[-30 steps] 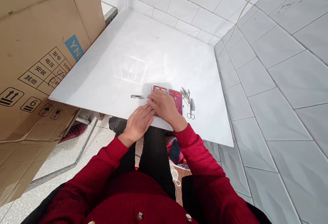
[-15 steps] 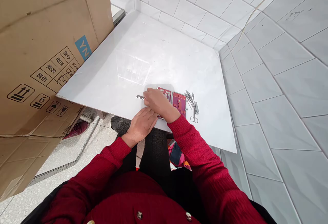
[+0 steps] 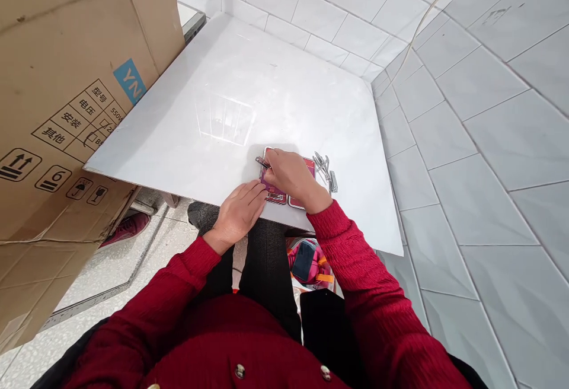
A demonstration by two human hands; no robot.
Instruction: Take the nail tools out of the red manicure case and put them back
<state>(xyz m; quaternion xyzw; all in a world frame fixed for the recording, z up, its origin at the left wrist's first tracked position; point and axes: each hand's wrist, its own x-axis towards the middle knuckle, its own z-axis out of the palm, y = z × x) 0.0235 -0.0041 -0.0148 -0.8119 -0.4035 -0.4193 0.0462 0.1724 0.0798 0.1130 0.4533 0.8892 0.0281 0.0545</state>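
Note:
A red manicure case (image 3: pixel 270 191) lies unfolded on the white tabletop, with silver tools in its near left part. My right hand (image 3: pixel 290 174) is closed over the case, pinching a small silver manicure tool (image 3: pixel 262 162) whose end sticks out to the left. Its exact kind is hard to make out. My left hand (image 3: pixel 240 208) rests flat at the table's near edge, fingers stretched out and fingertips at the case's left side. Several loose metal tools (image 3: pixel 326 171) lie in a heap right of the case, partly hidden by my right wrist.
A large cardboard box (image 3: pixel 89 39) stands along the table's left side. Tiled walls border the white tabletop (image 3: pixel 169 128) at the back and right. Below the near edge, a dark phone (image 3: pixel 304 260) lies on a pink and orange item.
My right hand has moved right with the silver tool, which is now over the case's left edge instead of the bare tabletop. My left hand stays beside the case. The view has shifted slightly.

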